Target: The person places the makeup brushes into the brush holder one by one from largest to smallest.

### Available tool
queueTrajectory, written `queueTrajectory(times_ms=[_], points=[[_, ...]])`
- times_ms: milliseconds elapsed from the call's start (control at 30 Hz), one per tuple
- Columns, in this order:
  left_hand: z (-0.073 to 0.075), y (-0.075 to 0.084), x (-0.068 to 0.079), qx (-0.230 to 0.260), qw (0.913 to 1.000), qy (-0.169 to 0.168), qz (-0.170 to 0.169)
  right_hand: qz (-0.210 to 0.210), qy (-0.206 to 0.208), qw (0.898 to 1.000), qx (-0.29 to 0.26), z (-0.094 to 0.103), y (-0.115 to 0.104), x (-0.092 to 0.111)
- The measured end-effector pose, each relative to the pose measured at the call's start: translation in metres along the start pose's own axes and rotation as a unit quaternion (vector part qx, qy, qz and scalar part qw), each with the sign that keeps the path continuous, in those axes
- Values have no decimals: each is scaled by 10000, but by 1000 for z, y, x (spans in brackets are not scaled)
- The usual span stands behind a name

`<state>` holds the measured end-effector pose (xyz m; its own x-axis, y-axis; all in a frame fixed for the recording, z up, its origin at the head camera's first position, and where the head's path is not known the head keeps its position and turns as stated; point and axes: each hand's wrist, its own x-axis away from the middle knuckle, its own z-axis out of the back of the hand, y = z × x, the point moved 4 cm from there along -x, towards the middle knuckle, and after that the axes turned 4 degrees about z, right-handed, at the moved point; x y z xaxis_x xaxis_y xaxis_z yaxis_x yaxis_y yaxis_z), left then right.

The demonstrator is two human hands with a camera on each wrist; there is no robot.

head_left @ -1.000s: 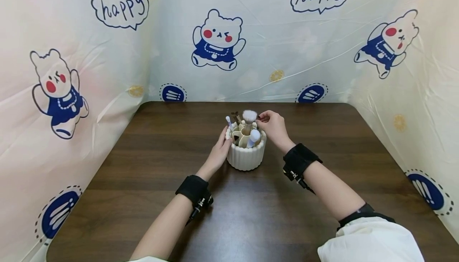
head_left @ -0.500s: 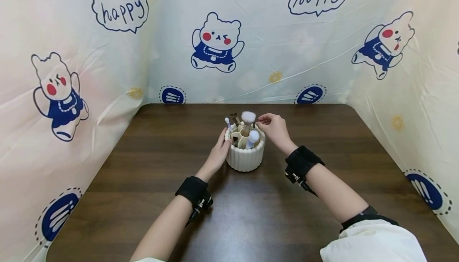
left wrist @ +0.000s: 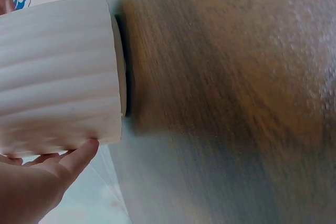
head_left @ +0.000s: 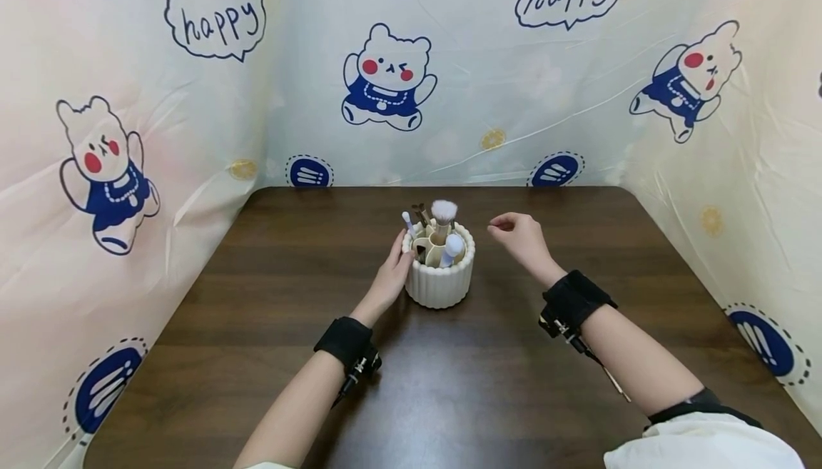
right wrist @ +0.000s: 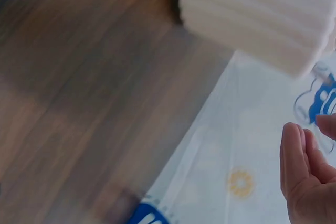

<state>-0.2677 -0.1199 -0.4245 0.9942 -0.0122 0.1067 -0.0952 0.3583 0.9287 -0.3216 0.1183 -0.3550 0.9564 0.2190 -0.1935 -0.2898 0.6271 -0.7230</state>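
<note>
A cream, ribbed makeup brush holder [head_left: 439, 287] with a scalloped rim stands upright on the table. My left hand [head_left: 388, 275] rests along its left side, thumb toward the front; in the left wrist view its fingertips [left wrist: 90, 145] touch the ribbed wall. Inside the holder stand a fluffy white-tipped makeup brush [head_left: 444, 210], a lilac brush [head_left: 452, 249] with a pale head, a thin lilac one [head_left: 407, 222], and some dark-tipped ones [head_left: 420, 212]. My right hand [head_left: 523, 240] is to the right of the holder, apart from it, fingers loosely bent and holding nothing.
The dark wooden table [head_left: 257, 298] has rounded far corners. A pale curtain [head_left: 475, 83] printed with bears and "happy" bubbles surrounds it at the back and sides. Black wrist straps with small cameras [head_left: 347, 340] sit on both wrists.
My right hand has drawn away to the right from the holder's rim, where it was among the brush tops. A thin dark brush now stands near the rim there. The left hand stays put.
</note>
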Motion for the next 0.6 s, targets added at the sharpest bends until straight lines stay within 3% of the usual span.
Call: queueTrajectory(times_ms=[600], points=[[0,-2,-2,45,10000,-31,61,-517,-43,9973,514,62,72,46]])
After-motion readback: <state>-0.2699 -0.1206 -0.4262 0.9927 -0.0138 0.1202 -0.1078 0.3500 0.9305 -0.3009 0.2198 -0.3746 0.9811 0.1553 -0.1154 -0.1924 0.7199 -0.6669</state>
